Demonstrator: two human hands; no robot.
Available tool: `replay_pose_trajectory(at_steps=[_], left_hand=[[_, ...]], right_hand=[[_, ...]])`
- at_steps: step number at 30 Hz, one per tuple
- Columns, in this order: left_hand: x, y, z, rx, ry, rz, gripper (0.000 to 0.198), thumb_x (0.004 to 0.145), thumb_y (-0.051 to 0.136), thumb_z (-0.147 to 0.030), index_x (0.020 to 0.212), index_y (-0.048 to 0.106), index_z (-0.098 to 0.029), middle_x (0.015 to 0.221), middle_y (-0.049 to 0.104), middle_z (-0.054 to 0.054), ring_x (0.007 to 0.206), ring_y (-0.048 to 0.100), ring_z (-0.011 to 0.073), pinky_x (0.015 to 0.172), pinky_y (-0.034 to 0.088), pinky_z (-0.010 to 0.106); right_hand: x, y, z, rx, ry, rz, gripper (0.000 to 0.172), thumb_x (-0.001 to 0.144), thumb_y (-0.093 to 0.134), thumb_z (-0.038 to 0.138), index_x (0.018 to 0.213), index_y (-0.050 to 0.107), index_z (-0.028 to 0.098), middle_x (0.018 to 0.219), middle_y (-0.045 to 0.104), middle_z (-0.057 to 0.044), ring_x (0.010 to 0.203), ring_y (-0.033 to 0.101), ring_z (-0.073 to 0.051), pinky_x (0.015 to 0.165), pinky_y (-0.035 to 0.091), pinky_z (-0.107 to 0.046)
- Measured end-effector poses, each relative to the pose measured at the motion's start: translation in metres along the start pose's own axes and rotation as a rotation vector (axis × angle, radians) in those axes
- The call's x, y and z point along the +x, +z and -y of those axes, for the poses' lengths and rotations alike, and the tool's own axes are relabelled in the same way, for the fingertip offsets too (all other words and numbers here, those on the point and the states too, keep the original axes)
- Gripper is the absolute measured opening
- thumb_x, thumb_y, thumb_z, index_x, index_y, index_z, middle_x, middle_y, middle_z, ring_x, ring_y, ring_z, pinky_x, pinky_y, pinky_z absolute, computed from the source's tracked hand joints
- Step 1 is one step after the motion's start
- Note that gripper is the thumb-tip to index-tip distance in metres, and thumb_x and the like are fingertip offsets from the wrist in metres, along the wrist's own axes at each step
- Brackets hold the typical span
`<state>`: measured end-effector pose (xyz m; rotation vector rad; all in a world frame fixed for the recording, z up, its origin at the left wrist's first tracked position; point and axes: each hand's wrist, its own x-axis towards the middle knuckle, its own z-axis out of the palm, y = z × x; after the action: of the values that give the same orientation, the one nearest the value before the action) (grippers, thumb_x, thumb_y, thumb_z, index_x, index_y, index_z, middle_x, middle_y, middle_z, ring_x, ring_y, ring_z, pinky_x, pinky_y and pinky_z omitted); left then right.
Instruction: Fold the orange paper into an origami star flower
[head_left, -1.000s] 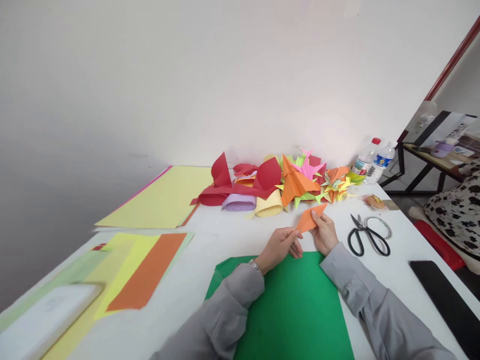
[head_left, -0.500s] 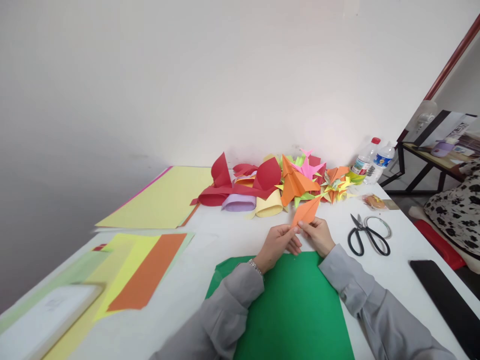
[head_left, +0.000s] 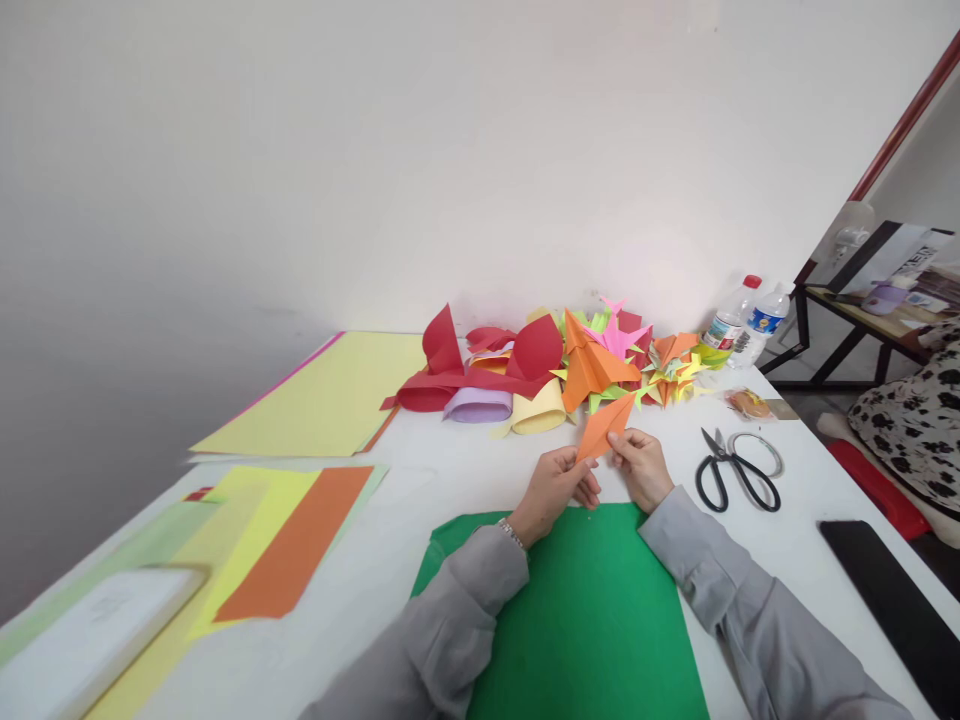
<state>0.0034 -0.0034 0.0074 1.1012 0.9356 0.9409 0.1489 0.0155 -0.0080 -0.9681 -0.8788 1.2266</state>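
A small folded piece of orange paper (head_left: 602,425), pointed toward the upper right, is held up between both hands. My left hand (head_left: 556,487) pinches its lower left end. Fingers of my right hand (head_left: 641,462) grip its right edge, a little higher up. Below my hands and forearms lies a green sheet (head_left: 585,620) on the white table. Just beyond the held paper is a heap of folded paper shapes, with a large orange folded piece (head_left: 589,365) and a pink one (head_left: 621,335) among them.
Black-handled scissors (head_left: 731,475) lie on the right, with a black strip (head_left: 889,600) nearer. Two plastic bottles (head_left: 761,325) stand at the back. On the left are coloured sheets (head_left: 300,540), a white box (head_left: 97,640) and a large yellow sheet (head_left: 322,395). A person (head_left: 915,420) sits at far right.
My right hand has shifted from the lower end of the orange paper to its right edge. The paper has tipped slightly left. My left hand has barely moved.
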Motion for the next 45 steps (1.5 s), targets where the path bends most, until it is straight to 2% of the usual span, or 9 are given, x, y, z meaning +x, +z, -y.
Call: replay_pose_trajectory(at_steps=[10, 16, 20, 24, 27, 32, 35, 39, 45], left_hand=[[0.001, -0.001, 0.003, 0.03, 0.0, 0.004, 0.028, 0.071, 0.065, -0.039, 0.065, 0.051, -0.015, 0.049, 0.061, 0.001, 0.036, 0.056, 0.012, 0.039, 0.047, 0.023], [0.002, 0.0, 0.008, 0.114, 0.01, 0.069, 0.029, 0.072, 0.063, -0.039, 0.061, 0.051, -0.015, 0.05, 0.062, 0.002, 0.039, 0.058, 0.013, 0.041, 0.049, 0.024], [0.001, 0.0, 0.007, 0.138, 0.052, 0.086, 0.031, 0.072, 0.063, -0.042, 0.067, 0.06, -0.012, 0.065, 0.068, 0.008, 0.059, 0.066, 0.0173, 0.053, 0.055, 0.027], [0.002, 0.0, 0.006, 0.09, 0.096, 0.047, 0.038, 0.072, 0.063, -0.047, 0.079, 0.066, -0.01, 0.078, 0.069, 0.01, 0.076, 0.067, 0.0229, 0.06, 0.058, 0.033], [0.003, 0.0, 0.006, 0.059, 0.111, 0.038, 0.041, 0.073, 0.062, -0.05, 0.081, 0.067, -0.01, 0.074, 0.068, 0.009, 0.072, 0.067, 0.0221, 0.06, 0.058, 0.034], [0.003, -0.001, 0.009, 0.079, 0.099, 0.095, 0.041, 0.073, 0.061, -0.049, 0.077, 0.068, -0.009, 0.069, 0.068, 0.009, 0.068, 0.066, 0.0216, 0.061, 0.057, 0.035], [0.003, 0.0, 0.01, 0.104, 0.14, 0.035, 0.037, 0.073, 0.062, -0.047, 0.078, 0.068, -0.01, 0.072, 0.069, 0.007, 0.069, 0.066, 0.0207, 0.065, 0.056, 0.034], [0.005, -0.001, 0.01, 0.153, 0.295, -0.108, 0.029, 0.074, 0.063, -0.041, 0.083, 0.07, -0.014, 0.084, 0.072, 0.006, 0.081, 0.065, 0.02, 0.076, 0.052, 0.031], [0.007, -0.005, 0.012, 0.208, 0.33, -0.12, 0.027, 0.075, 0.06, -0.04, 0.075, 0.069, -0.014, 0.074, 0.067, 0.004, 0.071, 0.059, 0.0162, 0.067, 0.048, 0.026]], right_hand=[[0.002, 0.0, 0.004, 0.169, 0.073, -0.016, 0.027, 0.06, 0.079, 0.038, 0.061, 0.062, 0.017, 0.046, 0.051, 0.005, 0.043, 0.043, -0.009, 0.046, 0.036, -0.024], [-0.003, 0.003, 0.003, -0.027, 0.018, 0.078, 0.027, 0.06, 0.079, 0.037, 0.064, 0.065, 0.014, 0.055, 0.062, 0.0, 0.049, 0.049, -0.011, 0.049, 0.036, -0.025], [-0.006, 0.003, 0.004, -0.024, 0.025, 0.096, 0.025, 0.06, 0.079, 0.035, 0.065, 0.067, 0.014, 0.059, 0.065, -0.002, 0.053, 0.053, -0.013, 0.053, 0.038, -0.027], [-0.008, 0.004, 0.006, -0.09, 0.016, 0.135, 0.025, 0.059, 0.08, 0.035, 0.067, 0.069, 0.013, 0.061, 0.066, -0.002, 0.054, 0.053, -0.013, 0.054, 0.04, -0.027], [-0.009, 0.004, 0.008, -0.132, -0.003, 0.153, 0.025, 0.06, 0.079, 0.035, 0.068, 0.068, 0.014, 0.058, 0.064, 0.0, 0.052, 0.052, -0.012, 0.052, 0.039, -0.025], [-0.008, 0.005, 0.007, -0.055, 0.018, 0.176, 0.027, 0.064, 0.076, 0.039, 0.068, 0.064, 0.015, 0.051, 0.06, 0.001, 0.042, 0.047, -0.011, 0.043, 0.034, -0.024], [-0.006, 0.003, 0.006, -0.02, 0.027, 0.133, 0.026, 0.063, 0.077, 0.038, 0.066, 0.066, 0.014, 0.06, 0.066, -0.002, 0.05, 0.054, -0.013, 0.05, 0.041, -0.026], [-0.007, 0.004, 0.007, -0.03, 0.034, 0.122, 0.024, 0.056, 0.081, 0.033, 0.067, 0.07, 0.015, 0.065, 0.07, -0.002, 0.057, 0.058, -0.015, 0.061, 0.046, -0.029], [-0.01, 0.006, 0.009, -0.101, 0.027, 0.148, 0.024, 0.056, 0.081, 0.035, 0.066, 0.07, 0.016, 0.064, 0.07, -0.002, 0.057, 0.059, -0.016, 0.061, 0.048, -0.03]])
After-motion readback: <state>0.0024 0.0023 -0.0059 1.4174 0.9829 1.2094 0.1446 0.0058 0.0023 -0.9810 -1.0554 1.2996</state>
